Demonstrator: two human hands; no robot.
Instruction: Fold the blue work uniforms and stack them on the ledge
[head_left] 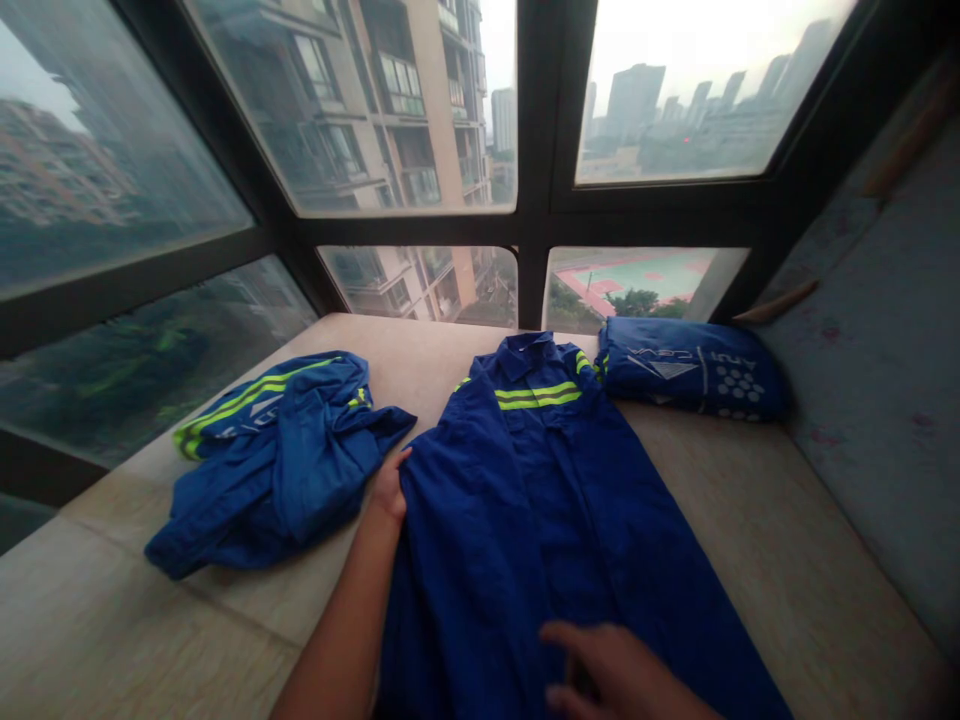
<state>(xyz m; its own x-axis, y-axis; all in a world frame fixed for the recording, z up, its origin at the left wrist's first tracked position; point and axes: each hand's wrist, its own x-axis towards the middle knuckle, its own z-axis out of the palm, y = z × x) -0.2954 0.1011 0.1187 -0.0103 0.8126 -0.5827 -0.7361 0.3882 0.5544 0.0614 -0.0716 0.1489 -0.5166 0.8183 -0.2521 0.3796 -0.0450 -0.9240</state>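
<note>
A blue work garment (480, 490) with a collar and yellow-green stripes across its chest lies spread on the stone-like sill, its collar toward the window. At its left edge is my left hand (390, 486), the thumb raised and the other fingers hidden under or behind the cloth. My right hand (611, 668), blurred, is over the lower part of the garment, with the index finger stretched to the left and a gap between it and the lower fingers. Nothing shows between those fingers.
A crumpled blue garment (281, 465) with yellow-green stripes lies to the left. At the back right, a folded blue bundle (690, 368) with white print sits by the wall (885, 400). Dark window frames (532, 230) border the pale sill (405, 350).
</note>
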